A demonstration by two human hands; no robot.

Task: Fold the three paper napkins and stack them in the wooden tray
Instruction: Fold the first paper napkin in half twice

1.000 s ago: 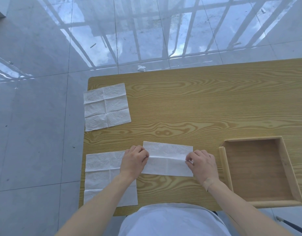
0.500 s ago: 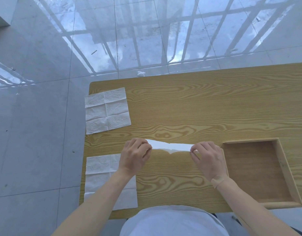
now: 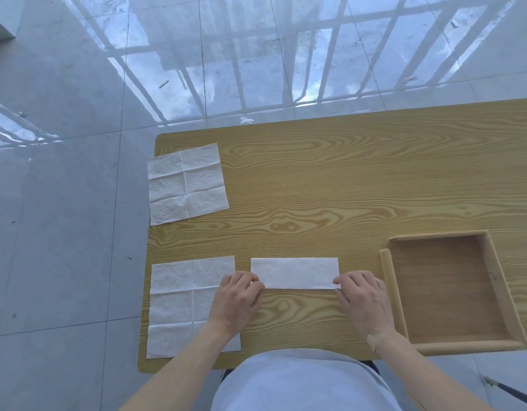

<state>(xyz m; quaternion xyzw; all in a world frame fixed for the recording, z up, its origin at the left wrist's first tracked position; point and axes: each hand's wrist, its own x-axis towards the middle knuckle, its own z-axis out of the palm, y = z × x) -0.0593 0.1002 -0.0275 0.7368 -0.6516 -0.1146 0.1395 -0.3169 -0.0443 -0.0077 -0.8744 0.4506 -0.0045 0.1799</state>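
- A folded paper napkin (image 3: 294, 273) lies flat as a narrow white strip on the wooden table (image 3: 345, 179), near the front edge, between the two hands.
- The left hand (image 3: 237, 301) has its fingertips curled onto the strip's near left corner, pinching or pressing it; I cannot tell which.
- The right hand (image 3: 363, 301) does the same at the near right corner, fingertips on the paper's edge. A plaster wraps that wrist.
- Just left of the strip, an unfolded napkin (image 3: 179, 304) lies open with its crease grid showing; the left forearm crosses its near right corner.
- A second unfolded napkin (image 3: 187, 183) lies flat farther back at the table's left edge, well apart from the hands and slightly overhanging the side.
- The wooden tray (image 3: 388, 280) sits to the right of the right hand, at the front right of the table, with nothing visible inside it.
- Glossy grey floor tiles (image 3: 63, 203) surround the table, reflecting window bars.
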